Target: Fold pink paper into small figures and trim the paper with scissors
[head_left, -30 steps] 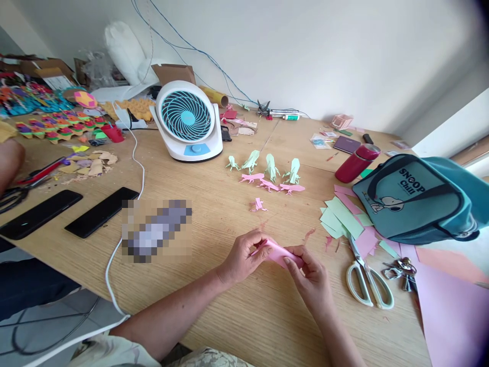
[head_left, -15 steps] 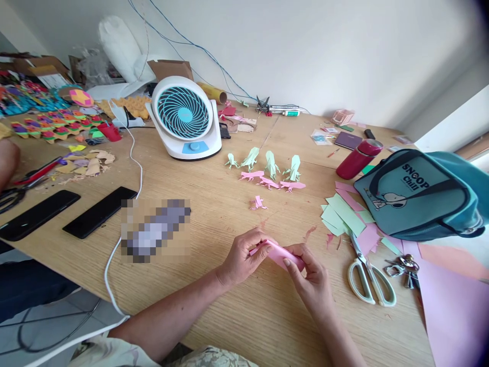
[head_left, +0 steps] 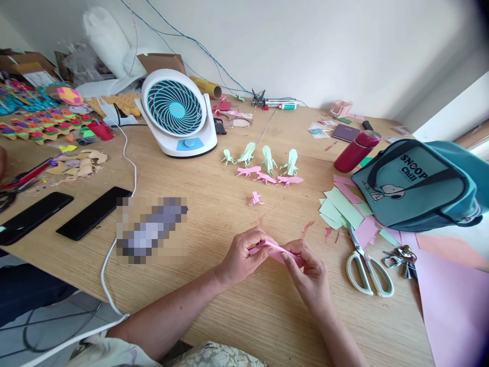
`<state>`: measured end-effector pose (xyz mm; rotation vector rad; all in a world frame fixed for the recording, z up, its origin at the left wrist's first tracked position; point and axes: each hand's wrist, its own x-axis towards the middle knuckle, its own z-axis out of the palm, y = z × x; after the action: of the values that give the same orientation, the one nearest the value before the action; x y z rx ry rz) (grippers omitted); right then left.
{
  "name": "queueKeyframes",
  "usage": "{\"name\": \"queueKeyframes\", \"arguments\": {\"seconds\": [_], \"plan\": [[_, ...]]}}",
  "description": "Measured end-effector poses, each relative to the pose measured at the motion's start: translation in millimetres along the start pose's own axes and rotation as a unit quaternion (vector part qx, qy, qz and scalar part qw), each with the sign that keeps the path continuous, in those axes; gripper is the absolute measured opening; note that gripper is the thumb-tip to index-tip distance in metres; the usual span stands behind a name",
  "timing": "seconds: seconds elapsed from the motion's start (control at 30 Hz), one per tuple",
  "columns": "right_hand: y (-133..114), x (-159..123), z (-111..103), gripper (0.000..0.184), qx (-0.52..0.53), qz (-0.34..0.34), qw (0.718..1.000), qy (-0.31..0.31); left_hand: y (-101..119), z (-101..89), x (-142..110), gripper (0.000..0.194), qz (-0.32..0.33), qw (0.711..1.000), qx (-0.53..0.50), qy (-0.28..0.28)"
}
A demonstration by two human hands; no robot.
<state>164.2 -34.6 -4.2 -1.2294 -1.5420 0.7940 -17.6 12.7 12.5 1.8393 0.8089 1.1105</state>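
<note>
Between my two hands is a narrow folded piece of pink paper (head_left: 275,252), held just above the wooden table. My left hand (head_left: 246,254) pinches its left end between thumb and fingers. On the right end my right hand (head_left: 309,270) is closed, its thumb pressing on the near face. Beyond the hands stands a small pink folded-paper figure (head_left: 255,198). Farther back, several pink paper figures (head_left: 289,180) lie in front of several pale green paper figures (head_left: 292,162) with cut legs. My fingers hide both ends of the pink paper.
To the right are white-handled scissors (head_left: 369,272), keys (head_left: 403,259), green paper pieces (head_left: 344,206), a teal bag (head_left: 405,188) and a red bottle (head_left: 355,153). At left are a fan (head_left: 178,112), two black phones (head_left: 91,214) and a white cable (head_left: 108,255).
My right thumb and fingers have shifted slightly left along the pink paper. The left hand keeps its pinch. The view has tilted and drifted a little.
</note>
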Motion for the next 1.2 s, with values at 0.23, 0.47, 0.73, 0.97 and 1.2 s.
{"name": "queueKeyframes", "arguments": {"seconds": [0.23, 0.47, 0.73, 0.97, 1.2], "plan": [[-3.0, 0.1, 1.9, 0.007, 0.027, -0.004, 1.000, 0.001, 2.7, 1.6, -0.3, 0.013, -0.006, 1.000, -0.005, 0.006], [-2.3, -1.1, 3.2, 0.010, 0.032, 0.001, 0.999, 0.008, 3.7, 3.4, -1.8, 0.013, -0.014, 1.000, -0.010, -0.003], [-3.6, -1.3, 4.5, 0.010, 0.044, 0.000, 0.999, 0.016, 3.7, 3.9, -1.8, 0.012, -0.019, 1.000, -0.016, -0.002], [-5.0, -2.2, 5.1, 0.010, 0.045, 0.005, 0.999, 0.019, 1.7, 4.7, -3.4, 0.009, -0.001, 1.000, -0.016, 0.012], [-5.6, -2.0, 2.8, 0.009, 0.047, -0.014, 0.999, 0.018, 1.7, 3.7, -3.0, 0.003, 0.057, 0.998, -0.006, 0.029]]}}
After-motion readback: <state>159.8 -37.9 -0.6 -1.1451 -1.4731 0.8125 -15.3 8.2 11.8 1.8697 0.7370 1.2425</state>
